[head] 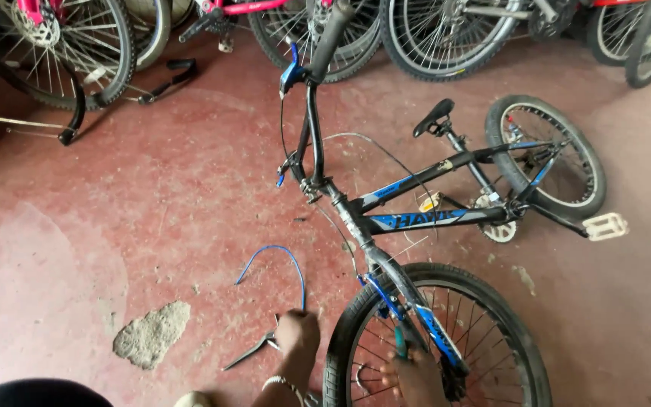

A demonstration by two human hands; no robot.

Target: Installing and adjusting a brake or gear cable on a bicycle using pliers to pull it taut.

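A small black and blue bicycle (416, 207) lies on its side on the red concrete floor (152, 218), its front wheel (491, 301) nearest the camera, its rear wheel (548, 154) and black saddle (432, 117) farther off to the right, and its handlebar (318, 90) standing up toward the far side. The right hand (416, 373) is closed around a teal-handled tool (401, 343) held against the spokes beside the blue fork (408, 309) of the front wheel. The left hand (297, 335), with a bracelet at the wrist, is down at the floor just left of the tyre, fingers curled on a pair of pliers (254, 350) whose handles splay out to the left. A loose curve of blue cable housing (280, 260) lies on the floor just beyond that hand. A grey patch of bare cement (152, 335) breaks the floor at the near left. Along the far edge stand several other bicycles (446, 30), and a black mudguard (77, 105) lies at the far left.
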